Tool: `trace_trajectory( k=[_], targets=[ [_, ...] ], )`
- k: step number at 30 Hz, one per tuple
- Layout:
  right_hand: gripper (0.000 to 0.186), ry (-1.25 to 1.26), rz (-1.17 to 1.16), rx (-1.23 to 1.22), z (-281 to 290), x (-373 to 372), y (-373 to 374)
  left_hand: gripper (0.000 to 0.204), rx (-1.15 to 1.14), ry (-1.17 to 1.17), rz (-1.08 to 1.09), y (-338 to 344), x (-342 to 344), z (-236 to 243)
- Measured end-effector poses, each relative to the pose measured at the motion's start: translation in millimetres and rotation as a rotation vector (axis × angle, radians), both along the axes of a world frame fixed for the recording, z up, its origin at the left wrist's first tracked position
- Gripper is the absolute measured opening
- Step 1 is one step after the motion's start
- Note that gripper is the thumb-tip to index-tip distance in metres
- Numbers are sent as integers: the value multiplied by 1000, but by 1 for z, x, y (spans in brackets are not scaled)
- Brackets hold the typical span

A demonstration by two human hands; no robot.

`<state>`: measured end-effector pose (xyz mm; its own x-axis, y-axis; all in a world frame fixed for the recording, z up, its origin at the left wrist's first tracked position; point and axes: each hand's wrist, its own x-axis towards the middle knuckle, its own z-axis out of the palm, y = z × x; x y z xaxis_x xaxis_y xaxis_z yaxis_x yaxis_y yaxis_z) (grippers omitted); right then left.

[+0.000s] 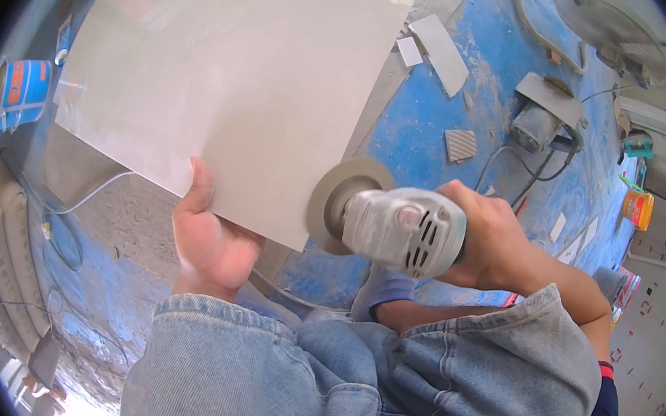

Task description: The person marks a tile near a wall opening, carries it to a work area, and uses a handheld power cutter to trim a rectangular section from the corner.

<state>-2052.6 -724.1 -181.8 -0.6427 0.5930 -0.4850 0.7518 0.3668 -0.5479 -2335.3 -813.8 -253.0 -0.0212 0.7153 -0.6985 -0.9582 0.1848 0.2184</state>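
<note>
A large pale tile [255, 86] stretches away from me, its near corner pointing toward my knees. My left hand [213, 245] grips the tile's near left edge, thumb on top and the other fingers hidden below. In my right hand [490, 232] is a grey angle grinder [408, 228], held by its body. The grinder's round disc [329, 208] stands at the tile's right edge close to the near corner. Whether disc and tile touch, I cannot tell. The disc looks smooth, perhaps from spinning.
Tile offcuts [440, 54] and a small ribbed piece [461, 145] lie on the blue floor to the right. Beyond are another power tool [537, 123] with a cord and a round fan [606, 25]. Left stand a blue bucket [27, 90] and stacked sacks [6, 226]. A cable [96, 192] runs nearby.
</note>
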Motion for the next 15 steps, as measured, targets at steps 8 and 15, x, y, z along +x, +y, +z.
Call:
trace_trajectory(
  k=[8, 15],
  targets=[
    [58, -51, -105, 33, 5, -2, 18, 64, 40, -28, -2, -1, -1, -3],
    [53, -23, -142, 4, 10, -2, 23, 64, 8, 33, 1, 1, 1, 0]
  ],
)
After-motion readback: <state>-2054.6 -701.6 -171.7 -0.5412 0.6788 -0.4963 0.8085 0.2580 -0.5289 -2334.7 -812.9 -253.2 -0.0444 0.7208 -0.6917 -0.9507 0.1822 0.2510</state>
